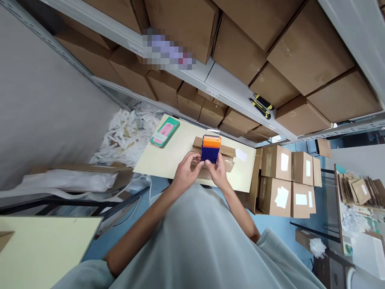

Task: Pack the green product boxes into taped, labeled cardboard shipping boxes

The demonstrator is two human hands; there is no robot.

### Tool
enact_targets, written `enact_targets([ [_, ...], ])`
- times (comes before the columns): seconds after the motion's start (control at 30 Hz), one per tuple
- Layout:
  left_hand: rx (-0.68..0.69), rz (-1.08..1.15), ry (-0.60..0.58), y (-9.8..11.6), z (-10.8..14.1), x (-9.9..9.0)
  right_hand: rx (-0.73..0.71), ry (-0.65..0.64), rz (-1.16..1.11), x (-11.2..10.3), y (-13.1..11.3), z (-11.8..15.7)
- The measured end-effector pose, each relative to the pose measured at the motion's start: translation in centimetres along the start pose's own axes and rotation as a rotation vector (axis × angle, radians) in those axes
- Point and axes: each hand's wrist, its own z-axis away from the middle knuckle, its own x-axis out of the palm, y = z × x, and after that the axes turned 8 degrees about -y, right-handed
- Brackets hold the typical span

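Between my two hands is a small stack of flat blue and orange boxes (210,154), upright, with a clear hang tab at the top. My left hand (188,170) grips its lower left side, thumb toward the near face. On the lower right side, my right hand (217,172) closes with its thumb in front. Under and behind the stack lies a brown cardboard box (227,154) with its flaps apart, partly hidden by my hands. A green box with a pink window (165,131) lies to the left on the cream table (183,136).
Shelves of cardboard boxes (240,48) rise beyond the table. Yellow and black utility knives (261,107) lie on a shelf. Shredded paper (123,136) is heaped at the left. Labelled cartons (275,180) stand at the right, and another cream table (45,245) is at the lower left.
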Motion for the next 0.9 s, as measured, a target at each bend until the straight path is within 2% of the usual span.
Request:
enact_targets([
  [0.17, 0.025, 0.003, -0.036, 0.7, 0.7, -0.5, 0.006, -0.034, 0.001, -0.2, -1.1, 0.9],
  [0.37, 0.047, -0.027, -0.054, 1.3, 1.5, -1.3, 0.128, -0.050, 0.066, -0.4, -1.6, -0.1],
  [0.47, 0.066, -0.064, -0.049, 2.0, 1.4, -2.4, 0.142, -0.091, 0.097, -0.3, -1.5, -0.2],
  [0.67, 0.080, 0.035, 0.094, 4.7, -1.1, -6.7, 0.112, -0.271, 0.225, -2.2, -2.3, 1.0],
  [0.77, 0.147, -0.025, 0.036, 6.5, -2.8, -8.4, 0.065, -0.356, 0.382, -3.8, -3.1, 1.1],
  [0.9, 0.241, -0.082, -0.072, 8.2, -4.2, -9.2, -0.046, -0.399, 0.616, -5.5, -3.7, 0.8],
])
